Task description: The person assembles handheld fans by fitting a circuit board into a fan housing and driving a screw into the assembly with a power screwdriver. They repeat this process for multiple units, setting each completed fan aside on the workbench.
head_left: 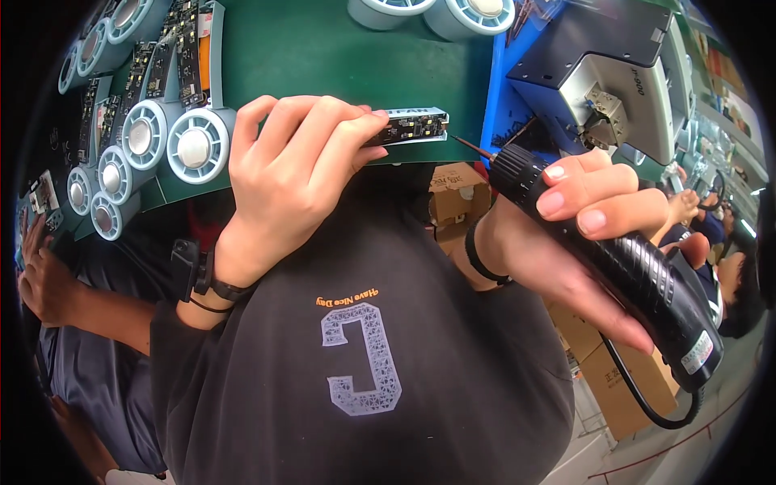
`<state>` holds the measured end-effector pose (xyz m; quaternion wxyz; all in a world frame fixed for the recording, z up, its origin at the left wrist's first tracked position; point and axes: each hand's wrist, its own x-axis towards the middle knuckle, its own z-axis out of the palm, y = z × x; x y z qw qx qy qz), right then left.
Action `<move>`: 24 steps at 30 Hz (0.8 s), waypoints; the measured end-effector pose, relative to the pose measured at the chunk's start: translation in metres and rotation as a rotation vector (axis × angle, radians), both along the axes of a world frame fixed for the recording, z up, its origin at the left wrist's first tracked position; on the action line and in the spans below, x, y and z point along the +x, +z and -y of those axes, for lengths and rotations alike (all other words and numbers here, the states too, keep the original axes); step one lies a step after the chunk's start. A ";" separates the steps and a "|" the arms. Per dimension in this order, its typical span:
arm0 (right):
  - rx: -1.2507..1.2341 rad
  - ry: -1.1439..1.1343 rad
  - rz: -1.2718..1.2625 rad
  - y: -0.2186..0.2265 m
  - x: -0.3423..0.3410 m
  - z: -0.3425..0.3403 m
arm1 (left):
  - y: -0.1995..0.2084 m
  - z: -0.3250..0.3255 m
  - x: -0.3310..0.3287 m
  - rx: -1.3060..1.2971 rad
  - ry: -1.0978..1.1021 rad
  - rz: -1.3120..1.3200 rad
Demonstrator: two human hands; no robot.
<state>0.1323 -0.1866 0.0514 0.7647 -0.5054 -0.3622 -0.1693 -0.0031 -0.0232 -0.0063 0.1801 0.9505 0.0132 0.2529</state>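
Note:
My left hand point(295, 158) is closed round a light-blue handle part with a dark circuit board point(416, 127) lying in it. Its far end points right, over the near edge of the green table mat point(339, 52); the portion inside my fingers is hidden. In my right hand point(578, 214) is a black electric screwdriver point(626, 259), gripped round its body and tilted up to the left. The thin bit point(470, 146) ends just right of the board's end, with a small gap showing between them.
Several light-blue round units point(200, 147) with attached circuit boards lie at the left; two more point(473, 16) stand at the far edge. A grey-and-black screw feeder point(602, 77) and blue tray point(495, 81) sit right. A cable hangs from the screwdriver. Another person's hand point(40, 271) is far left.

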 end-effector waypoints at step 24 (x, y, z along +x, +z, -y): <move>-0.344 -0.179 0.230 -0.002 0.001 0.005 | 0.005 -0.012 0.000 -0.088 -0.118 -0.057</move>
